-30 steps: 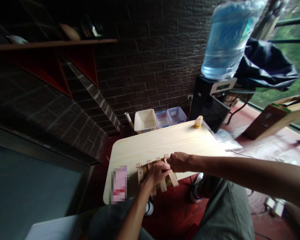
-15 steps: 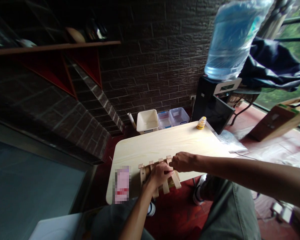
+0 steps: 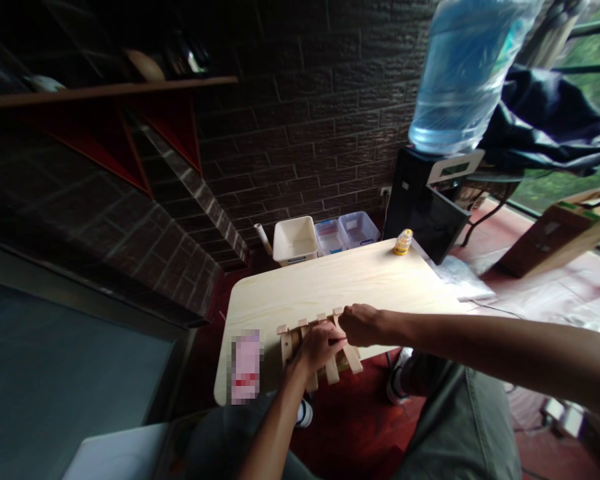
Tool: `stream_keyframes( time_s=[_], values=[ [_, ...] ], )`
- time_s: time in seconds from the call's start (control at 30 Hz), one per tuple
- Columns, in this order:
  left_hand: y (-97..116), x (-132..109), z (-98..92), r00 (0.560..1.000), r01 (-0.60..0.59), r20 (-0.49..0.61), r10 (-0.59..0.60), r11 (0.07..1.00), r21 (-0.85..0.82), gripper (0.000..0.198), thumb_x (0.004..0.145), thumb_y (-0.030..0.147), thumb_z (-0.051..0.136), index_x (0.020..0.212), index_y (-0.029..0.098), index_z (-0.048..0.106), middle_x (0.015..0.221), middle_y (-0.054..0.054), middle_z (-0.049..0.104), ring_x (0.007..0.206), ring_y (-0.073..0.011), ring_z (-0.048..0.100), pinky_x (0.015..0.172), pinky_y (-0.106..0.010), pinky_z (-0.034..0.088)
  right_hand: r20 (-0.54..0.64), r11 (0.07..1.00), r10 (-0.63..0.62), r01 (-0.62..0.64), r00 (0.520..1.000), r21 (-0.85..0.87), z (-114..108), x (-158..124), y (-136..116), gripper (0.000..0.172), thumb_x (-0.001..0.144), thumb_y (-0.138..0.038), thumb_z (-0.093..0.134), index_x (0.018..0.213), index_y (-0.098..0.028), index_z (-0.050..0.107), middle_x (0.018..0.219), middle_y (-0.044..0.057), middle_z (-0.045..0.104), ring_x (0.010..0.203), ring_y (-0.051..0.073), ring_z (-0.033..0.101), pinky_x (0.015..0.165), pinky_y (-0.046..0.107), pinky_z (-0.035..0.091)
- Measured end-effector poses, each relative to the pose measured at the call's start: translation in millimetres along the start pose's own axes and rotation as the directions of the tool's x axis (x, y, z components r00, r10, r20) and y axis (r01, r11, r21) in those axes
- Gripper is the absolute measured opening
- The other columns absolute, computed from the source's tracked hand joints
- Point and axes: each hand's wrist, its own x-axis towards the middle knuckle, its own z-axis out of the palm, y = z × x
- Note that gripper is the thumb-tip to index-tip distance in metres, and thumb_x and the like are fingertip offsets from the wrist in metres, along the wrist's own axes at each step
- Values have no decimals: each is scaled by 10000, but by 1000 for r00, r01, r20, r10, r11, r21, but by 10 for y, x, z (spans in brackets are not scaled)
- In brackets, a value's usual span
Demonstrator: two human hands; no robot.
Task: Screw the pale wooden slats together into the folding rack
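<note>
Only the wearer's head has tipped a touch downward over the last half second; both hands are just where they were on the work. Largest to my eye is the dark brick wall (image 3: 300, 160), and below it stands the pale wooden table (image 3: 300, 283), its near edge by the person's knees. Over to the right, a big blue water jug (image 3: 470, 80) sits on a black dispenser (image 3: 405, 193), with a brown box (image 3: 545, 233) on the floor beyond. Past the table's far edge, a cream tub (image 3: 295, 240) sits beside clear bins (image 3: 359, 229). At the near edge of the table lies the slatted wooden frame (image 3: 331, 371), its slat ends jutting out over the floor. Across its middle rests the left hand (image 3: 321, 345), fingers bent over the slats; whether they grasp or only press, I can't tell. At the frame's right end, the right hand (image 3: 363, 325) is curled inward like a fist, and what it grips, if anything, is hidden from me. Smallest is a yellow-banded bottle (image 3: 403, 243) at the far right corner.
</note>
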Motion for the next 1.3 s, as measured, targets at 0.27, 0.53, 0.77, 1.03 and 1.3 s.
stream_keyframes(
  time_s=[0.27, 0.53, 0.77, 1.03, 1.3],
  values=[
    [36, -19, 10, 998, 61, -23, -60, 996, 66, 183, 818, 270, 585, 716, 204, 722, 718, -14, 656, 741, -155, 575, 699, -247, 446, -228, 955, -264, 221, 937, -198, 66, -87, 141, 176, 833, -80, 485, 847, -158, 642, 806, 56, 675, 665, 160, 595, 539, 260, 345],
    [-57, -26, 58, 999, 35, -10, -35, 997, 68, 141, 815, 268, 607, 758, 226, 729, 809, -10, 674, 767, -147, 581, 726, -253, 434, -187, 933, -336, 299, 923, -198, 17, -106, 156, 205, 862, -144, 452, 763, -160, 631, 647, 33, 625, 528, 134, 529, 468, 270, 288],
    [-105, -15, 71, 1000, -9, -15, 10, 1000, 21, 87, 804, 226, 639, 791, 202, 721, 791, -20, 675, 773, -146, 579, 726, -247, 423, -187, 934, -311, 262, 932, -243, 134, -61, 191, 203, 857, -164, 431, 855, -130, 631, 713, 82, 647, 621, 176, 588, 506, 282, 375],
    [-73, -15, 67, 1000, 5, -30, -4, 999, 45, 146, 818, 220, 611, 696, 180, 682, 773, -14, 651, 731, -130, 565, 690, -236, 410, -110, 983, -125, 108, 986, -150, 80, -47, 72, 202, 836, -268, 530, 871, -117, 660, 747, 115, 665, 666, 208, 619, 500, 274, 408],
    [-12, -47, 24, 999, 24, -32, -22, 998, 51, 159, 813, 225, 583, 698, 185, 685, 753, -11, 641, 733, -136, 571, 701, -240, 421, -68, 947, -237, 215, 969, -238, -199, -233, -12, 143, 810, -152, 556, 905, -167, 661, 771, 73, 683, 632, 180, 606, 505, 268, 373]
  ],
)
